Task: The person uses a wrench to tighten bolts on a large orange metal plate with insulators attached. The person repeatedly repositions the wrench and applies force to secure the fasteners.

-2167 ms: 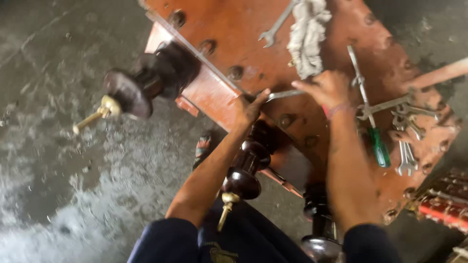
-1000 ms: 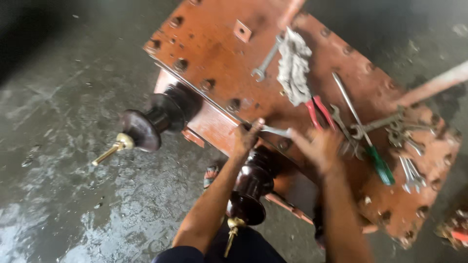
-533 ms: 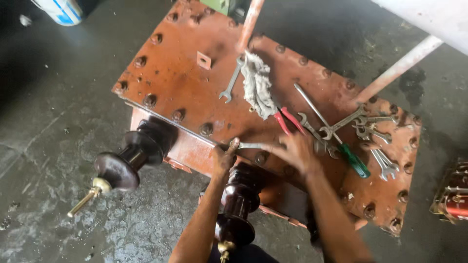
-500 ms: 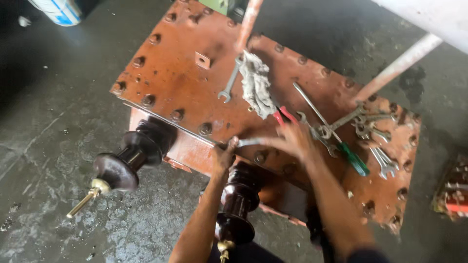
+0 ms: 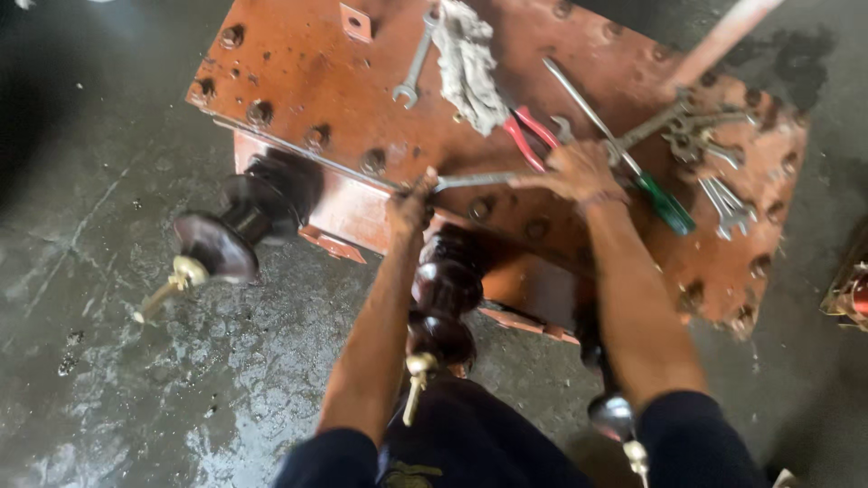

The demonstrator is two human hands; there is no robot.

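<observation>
Head-camera view showed the left hand (image 5: pixel 411 201) clenched at the front edge of the rusty red-brown lid (image 5: pixel 298 72), its fingers closed around something at a bolt there; what they pinched was hidden by the knuckles. A slim wrench (image 5: pixel 475 180) ran from that fist toward the right hand (image 5: pixel 574 172), whose fingers curled over the wrench's far end, palm down, so the tool lay flat between the two hands, seemingly steadied at one end and levered at the other.

Just beyond the right hand's fingertips lay red-handled pliers (image 5: pixel 527 134), a long screwdriver with a green handle (image 5: pixel 665 201), and a scatter of spanners (image 5: pixel 714 163), all kept on the lid within easy reach. Farther from the fingers a grey rag (image 5: pixel 468 68) and another open-ended spanner (image 5: pixel 411 68) rested on the plate, near a row of bolt heads (image 5: pixel 259 113) along its rim.

Below the left wrist, dark brown ribbed insulators (image 5: pixel 448 289) jutted from the box's side toward the person, brass studs at their tips; another insulator (image 5: pixel 240 221) pointed out to the left over the wet concrete floor (image 5: pixel 108 361).
</observation>
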